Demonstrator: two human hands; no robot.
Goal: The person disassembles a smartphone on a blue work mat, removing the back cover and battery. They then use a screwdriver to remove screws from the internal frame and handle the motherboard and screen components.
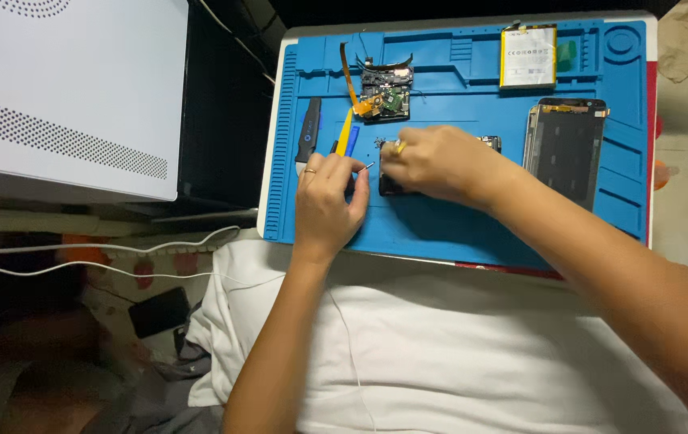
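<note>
Currently mid-teardown: right hand [432, 161] pinches small black phone part [392, 186]; left hand [329, 201] grips thin metal tool [367, 167] beside it. Next needs steady tip placement.

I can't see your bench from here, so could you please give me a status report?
Left hand pinching a thin metal tool. Right hand on small dark phone part. Blue silicone work mat crowded nearby.

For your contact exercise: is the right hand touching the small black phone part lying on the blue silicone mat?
Touching. The head view shows the right hand lying over the small black phone part, fingers pressed on its top edge with no gap visible.
</note>
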